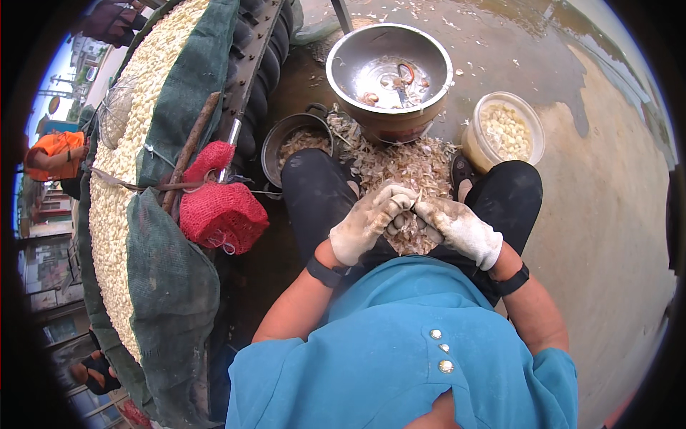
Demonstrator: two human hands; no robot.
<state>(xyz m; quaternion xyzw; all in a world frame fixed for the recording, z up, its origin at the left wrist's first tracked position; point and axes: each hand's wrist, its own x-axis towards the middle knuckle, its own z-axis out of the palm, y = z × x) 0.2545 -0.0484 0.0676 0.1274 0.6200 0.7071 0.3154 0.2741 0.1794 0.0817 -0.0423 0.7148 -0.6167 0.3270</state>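
Garlic skins (393, 168) are lying in one heap beneath and beyond the left hand (371, 222) and right hand (461, 225), which are meeting narrowly, their hold too hidden to tell, while one bowl (389, 129), one pot (267, 159) and one tub (480, 154) are edging the far side and floor (600, 250) is spreading right.

Beige papery peels (404, 166) lie before a round silver metal bowl (386, 124); round grey metal pot (285, 131) left, round clear plastic tub (477, 149) right.

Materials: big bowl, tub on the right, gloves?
Big bowl: metal, probably stainless steel; shiny inner wall, bright rim.
Tub: likely plastic; smooth, milky, translucent-looking wall.
Gloves: apparently knit fabric, matte and stained; soft creases at the fingers. Fibre unclear.
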